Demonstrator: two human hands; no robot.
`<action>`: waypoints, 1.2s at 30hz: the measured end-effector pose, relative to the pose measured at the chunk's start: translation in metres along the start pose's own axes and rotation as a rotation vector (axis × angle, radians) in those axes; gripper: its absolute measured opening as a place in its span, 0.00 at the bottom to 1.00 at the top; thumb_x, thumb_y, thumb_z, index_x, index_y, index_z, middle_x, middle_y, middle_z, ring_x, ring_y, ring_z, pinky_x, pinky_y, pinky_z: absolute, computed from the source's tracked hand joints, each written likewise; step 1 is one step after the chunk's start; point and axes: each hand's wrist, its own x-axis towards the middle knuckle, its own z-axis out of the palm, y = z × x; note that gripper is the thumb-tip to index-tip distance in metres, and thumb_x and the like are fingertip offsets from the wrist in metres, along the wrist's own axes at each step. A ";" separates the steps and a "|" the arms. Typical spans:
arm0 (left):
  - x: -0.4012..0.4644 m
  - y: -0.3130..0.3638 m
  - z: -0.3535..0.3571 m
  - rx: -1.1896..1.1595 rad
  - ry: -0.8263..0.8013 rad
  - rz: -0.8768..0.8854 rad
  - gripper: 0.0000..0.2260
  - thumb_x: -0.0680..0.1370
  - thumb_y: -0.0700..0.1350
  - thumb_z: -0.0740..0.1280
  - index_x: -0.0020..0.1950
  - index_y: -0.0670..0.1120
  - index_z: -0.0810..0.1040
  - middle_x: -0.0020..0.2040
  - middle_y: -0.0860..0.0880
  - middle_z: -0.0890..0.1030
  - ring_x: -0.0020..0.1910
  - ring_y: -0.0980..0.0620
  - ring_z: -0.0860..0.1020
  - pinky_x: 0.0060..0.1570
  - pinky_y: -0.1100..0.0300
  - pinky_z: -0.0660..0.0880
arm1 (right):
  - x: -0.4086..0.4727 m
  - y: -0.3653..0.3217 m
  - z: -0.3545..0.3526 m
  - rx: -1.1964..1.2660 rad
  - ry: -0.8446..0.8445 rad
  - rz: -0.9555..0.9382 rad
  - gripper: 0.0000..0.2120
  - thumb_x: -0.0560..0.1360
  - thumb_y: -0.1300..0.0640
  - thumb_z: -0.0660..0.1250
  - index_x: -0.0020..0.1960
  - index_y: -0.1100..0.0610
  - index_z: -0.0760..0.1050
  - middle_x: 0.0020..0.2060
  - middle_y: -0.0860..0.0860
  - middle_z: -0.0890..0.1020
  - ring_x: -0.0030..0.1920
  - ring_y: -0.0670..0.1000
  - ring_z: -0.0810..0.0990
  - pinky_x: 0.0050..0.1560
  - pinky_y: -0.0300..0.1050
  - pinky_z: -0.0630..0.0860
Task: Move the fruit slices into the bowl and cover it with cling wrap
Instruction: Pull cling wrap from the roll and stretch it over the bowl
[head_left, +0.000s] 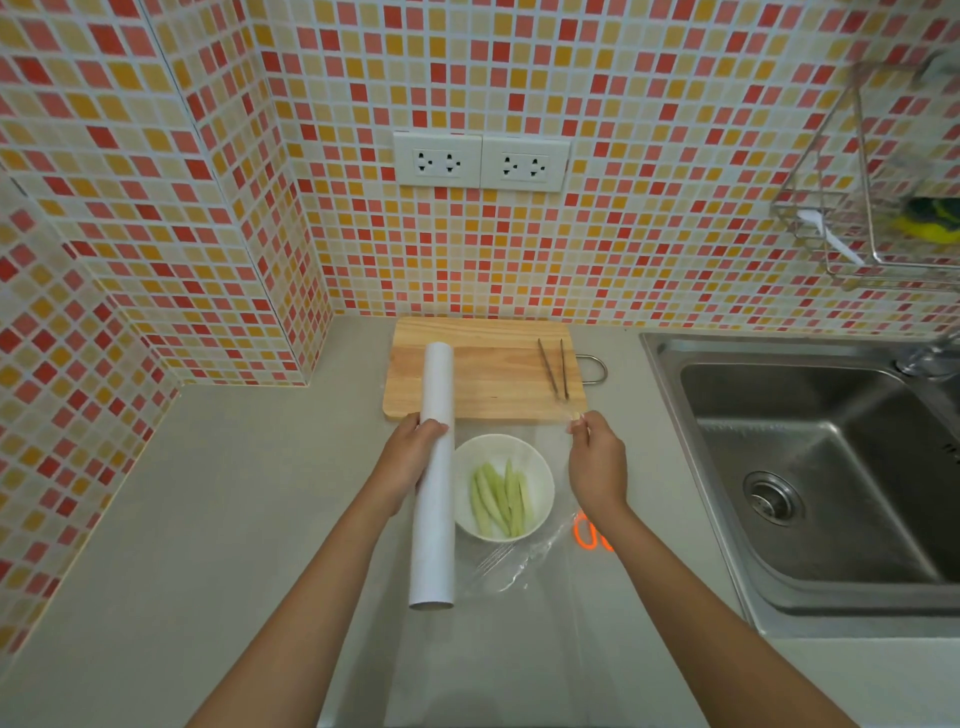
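A white bowl (540, 478) stands on the grey counter and holds several pale green fruit slices (500, 500). My left hand (410, 457) grips a long white cling wrap roll (435, 519), held lengthwise just left of the bowl. My right hand (595, 462) pinches the far corner of the clear film (519, 566) to the right of the bowl. The film stretches from the roll across and above the bowl; its near part is wrinkled.
A wooden cutting board (488, 374) lies behind the bowl with metal tongs (556, 369) on its right side. Orange-handled scissors (589, 532) lie under my right wrist. A steel sink (831, 467) fills the right. Tiled walls close the back and left.
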 end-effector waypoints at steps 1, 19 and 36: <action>0.000 -0.003 0.002 -0.006 0.002 -0.013 0.21 0.70 0.55 0.62 0.58 0.45 0.74 0.56 0.41 0.81 0.48 0.46 0.80 0.43 0.55 0.73 | -0.002 0.002 0.002 -0.011 -0.013 0.004 0.11 0.81 0.59 0.54 0.49 0.61 0.75 0.28 0.46 0.72 0.32 0.53 0.71 0.30 0.44 0.62; 0.007 -0.022 -0.006 0.117 0.104 0.041 0.12 0.78 0.49 0.65 0.56 0.43 0.77 0.50 0.45 0.81 0.43 0.51 0.78 0.38 0.58 0.73 | 0.001 0.025 0.008 -0.079 -0.028 0.085 0.12 0.81 0.59 0.55 0.48 0.61 0.75 0.39 0.57 0.81 0.38 0.58 0.77 0.38 0.46 0.69; 0.006 -0.033 -0.006 0.153 0.096 0.080 0.20 0.73 0.55 0.73 0.57 0.46 0.74 0.50 0.49 0.80 0.46 0.52 0.79 0.41 0.59 0.75 | -0.002 0.033 0.019 -0.143 -0.041 0.066 0.12 0.81 0.58 0.54 0.51 0.63 0.74 0.41 0.58 0.82 0.39 0.58 0.76 0.38 0.47 0.69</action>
